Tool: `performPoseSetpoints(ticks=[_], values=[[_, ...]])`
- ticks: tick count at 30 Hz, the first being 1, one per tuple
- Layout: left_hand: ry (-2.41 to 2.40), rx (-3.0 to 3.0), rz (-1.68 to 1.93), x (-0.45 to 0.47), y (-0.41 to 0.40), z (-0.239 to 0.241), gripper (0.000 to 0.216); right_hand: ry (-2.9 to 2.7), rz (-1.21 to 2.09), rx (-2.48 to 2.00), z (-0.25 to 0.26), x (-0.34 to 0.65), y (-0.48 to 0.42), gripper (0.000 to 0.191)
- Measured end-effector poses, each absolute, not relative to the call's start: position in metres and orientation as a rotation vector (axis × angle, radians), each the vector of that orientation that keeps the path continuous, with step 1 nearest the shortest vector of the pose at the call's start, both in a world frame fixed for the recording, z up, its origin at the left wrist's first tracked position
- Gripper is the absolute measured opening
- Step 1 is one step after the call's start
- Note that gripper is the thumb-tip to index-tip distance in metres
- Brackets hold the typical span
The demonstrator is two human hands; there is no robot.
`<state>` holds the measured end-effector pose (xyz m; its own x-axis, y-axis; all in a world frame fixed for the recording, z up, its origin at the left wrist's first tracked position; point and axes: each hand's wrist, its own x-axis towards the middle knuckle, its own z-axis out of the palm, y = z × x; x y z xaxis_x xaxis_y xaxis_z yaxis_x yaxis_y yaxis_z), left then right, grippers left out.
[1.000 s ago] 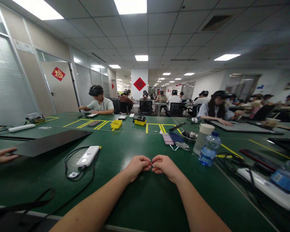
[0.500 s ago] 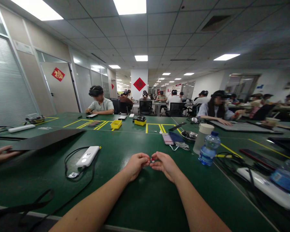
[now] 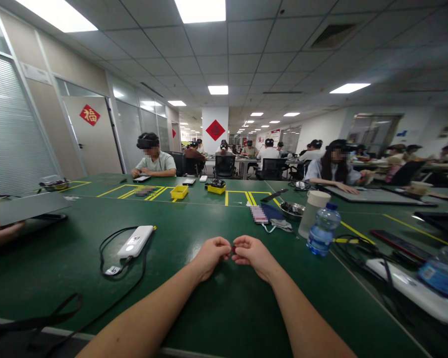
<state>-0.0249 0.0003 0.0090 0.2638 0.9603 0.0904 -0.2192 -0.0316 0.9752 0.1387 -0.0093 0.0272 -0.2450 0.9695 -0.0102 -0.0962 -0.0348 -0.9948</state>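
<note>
Between the two hands [image 3: 211,255], at the fingertips, a red piece [image 3: 234,249]

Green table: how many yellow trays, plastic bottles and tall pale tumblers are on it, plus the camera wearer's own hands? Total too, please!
Yellow trays: 2
Plastic bottles: 2
Tall pale tumbler: 1
Wearer's own hands, left hand and right hand: 2
Total: 7

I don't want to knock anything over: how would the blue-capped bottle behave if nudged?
The blue-capped bottle might tip if pushed near its top, being taller than it is wide. Its clear, plastic-looking sides may dent under a firm squeeze. A push toward the pale tumbler, which looks close beside it, could jostle that too.
</note>
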Motion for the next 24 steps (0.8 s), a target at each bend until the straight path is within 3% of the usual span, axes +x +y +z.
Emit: performPoseSetpoints(ticks=[24], values=[[0.739,1.14,1.164,-0.025,-0.002,0.016,0.02,-1.236,1.46,-0.967,0.027,0.141,-0.006,0.019]])
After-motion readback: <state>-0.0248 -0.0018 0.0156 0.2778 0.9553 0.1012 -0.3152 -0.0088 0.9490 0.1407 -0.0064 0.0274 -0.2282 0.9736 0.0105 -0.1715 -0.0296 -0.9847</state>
